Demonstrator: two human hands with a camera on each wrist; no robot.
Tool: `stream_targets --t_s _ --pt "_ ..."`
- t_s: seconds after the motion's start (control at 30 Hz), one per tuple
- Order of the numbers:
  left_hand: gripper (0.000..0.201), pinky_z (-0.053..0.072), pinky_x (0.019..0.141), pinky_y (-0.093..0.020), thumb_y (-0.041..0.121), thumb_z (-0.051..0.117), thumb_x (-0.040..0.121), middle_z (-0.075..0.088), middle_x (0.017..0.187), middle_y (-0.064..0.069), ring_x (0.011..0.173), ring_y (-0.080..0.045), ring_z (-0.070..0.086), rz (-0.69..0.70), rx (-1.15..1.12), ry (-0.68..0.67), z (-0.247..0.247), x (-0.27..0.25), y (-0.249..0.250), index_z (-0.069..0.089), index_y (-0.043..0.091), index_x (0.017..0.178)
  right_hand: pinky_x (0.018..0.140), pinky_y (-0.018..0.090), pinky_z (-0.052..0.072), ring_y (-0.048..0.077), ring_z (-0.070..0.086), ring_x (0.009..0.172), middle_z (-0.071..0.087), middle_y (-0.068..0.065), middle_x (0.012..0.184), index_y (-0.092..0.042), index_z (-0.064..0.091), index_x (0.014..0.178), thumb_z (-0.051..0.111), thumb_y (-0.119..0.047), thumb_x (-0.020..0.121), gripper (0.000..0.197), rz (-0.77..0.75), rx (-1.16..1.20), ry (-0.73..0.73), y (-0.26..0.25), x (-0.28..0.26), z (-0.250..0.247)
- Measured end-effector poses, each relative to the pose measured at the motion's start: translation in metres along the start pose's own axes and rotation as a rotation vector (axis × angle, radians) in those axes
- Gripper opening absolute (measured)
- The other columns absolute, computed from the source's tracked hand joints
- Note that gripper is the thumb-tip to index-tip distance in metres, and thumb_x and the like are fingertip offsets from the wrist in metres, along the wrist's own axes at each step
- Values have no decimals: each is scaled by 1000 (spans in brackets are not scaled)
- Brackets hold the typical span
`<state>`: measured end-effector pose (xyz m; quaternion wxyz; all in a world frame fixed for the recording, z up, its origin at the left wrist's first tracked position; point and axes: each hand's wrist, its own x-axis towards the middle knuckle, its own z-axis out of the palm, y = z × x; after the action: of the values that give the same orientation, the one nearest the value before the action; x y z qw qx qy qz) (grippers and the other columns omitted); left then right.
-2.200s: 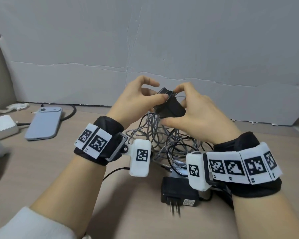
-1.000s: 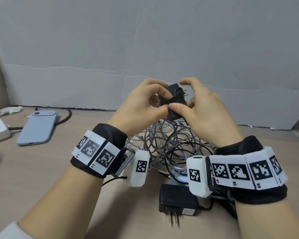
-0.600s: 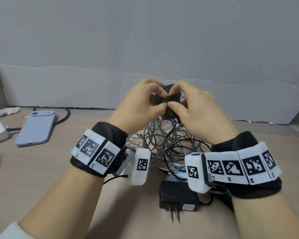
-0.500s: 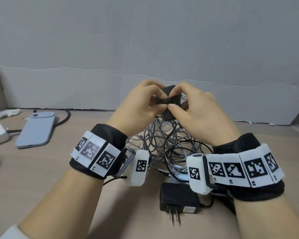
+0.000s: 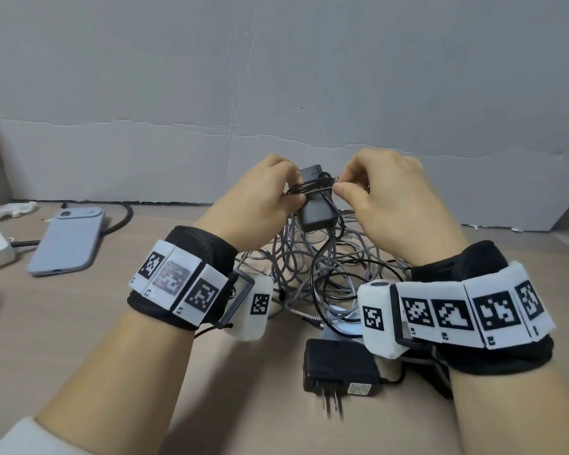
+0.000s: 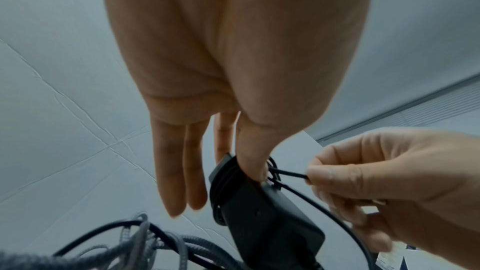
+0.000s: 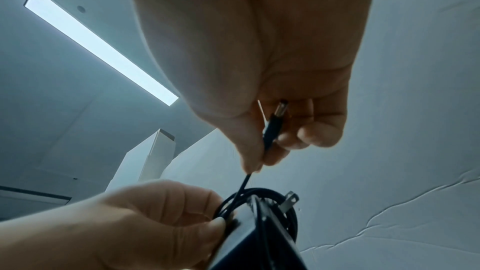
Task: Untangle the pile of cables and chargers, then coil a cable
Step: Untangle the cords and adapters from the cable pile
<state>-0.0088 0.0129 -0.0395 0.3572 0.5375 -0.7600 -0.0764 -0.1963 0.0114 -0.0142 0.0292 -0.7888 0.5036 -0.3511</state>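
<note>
black charger (image 5: 316,205), thin black cable (image 5: 312,187) looped around it, above tangled cable pile (image 5: 322,267).

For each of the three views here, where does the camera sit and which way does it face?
Head: worn on the head, facing forward and down at the tan table; both forearms, left hand and right hand show.
Left wrist: looks along the left palm at the black power adapter wrapped in thin black cord.
Right wrist: looks up past the right hand to a ceiling light strip.
Shared: all show the adapter.

Matt black plastic charger (image 5: 316,205), grey braided-cloth cables (image 5: 296,257), smooth wood-look table (image 5: 79,323).
</note>
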Motion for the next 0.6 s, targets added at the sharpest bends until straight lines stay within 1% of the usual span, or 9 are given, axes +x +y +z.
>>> stream_targets --t_s 0.07,0.13,0.2,0.23,0.3,0.37,0.47,0.53,0.6 --pt "5 46 95 -36 19 58 101 52 130 -3 103 -22 59 -4 11 -24 2 0 -1 55 16 104 81 35 46 22 58 97 63 -3 96 -22 67 96 59 -28 99 10 -8 -26 18 1 0 -1" --pt "5 48 94 -39 20 59 100 53 128 -2 101 -22 60 -5 17 -47 4 0 -1 56 16 102 82 33 40 21 53 107 54 -4 99 -22 69 102 56 -23 101 13 -31 -83 -5 3 1 -2" --pt "5 48 93 -39 20 60 100 54 126 -1 100 -21 61 2 13 -56 3 0 -1 57 16 101 87 35 40 25 48 115 45 -3 99 -22 71 104 56 -21 101 15 -42 -137 -51 6 1 -3" --pt "4 48 93 -37 21 60 100 54 125 0 101 -21 61 3 6 -55 3 -1 -1 57 18 100 91 38 41 27 46 117 44 -3 99 -22 71 103 57 -21 101 14 -37 -150 -66 7 0 -3" --pt "4 48 92 -34 22 58 101 54 125 1 103 -19 61 -6 -12 -51 2 -1 -1 55 21 100 99 41 37 29 42 120 41 -2 100 -25 68 101 56 -23 101 12 -22 -175 -73 8 -1 -3" --pt "4 48 94 -36 24 57 101 54 125 1 104 -19 60 -18 -39 -51 2 -2 1 53 21 101 94 39 27 26 40 117 40 -4 101 -27 63 102 52 -27 103 11 -16 -185 -36 6 -1 -3" --pt "6 47 93 -34 25 55 102 53 126 1 105 -18 60 -1 -48 -58 3 -3 5 53 19 101 85 34 18 18 37 104 41 -11 95 -32 52 96 47 -31 105 10 -81 -83 67 -2 0 -2" --pt "7 46 91 -28 24 55 102 53 124 2 106 -15 60 22 -61 -71 3 -3 8 53 17 103 86 33 20 15 38 101 40 -15 88 -33 50 96 48 -30 104 9 -122 37 81 -6 1 2" --pt "13 47 92 -31 23 55 102 54 120 2 107 -13 61 44 -76 -92 2 -3 10 56 13 108 91 38 28 15 43 100 43 -18 86 -33 50 95 50 -28 104 9 -135 166 68 -8 1 6"
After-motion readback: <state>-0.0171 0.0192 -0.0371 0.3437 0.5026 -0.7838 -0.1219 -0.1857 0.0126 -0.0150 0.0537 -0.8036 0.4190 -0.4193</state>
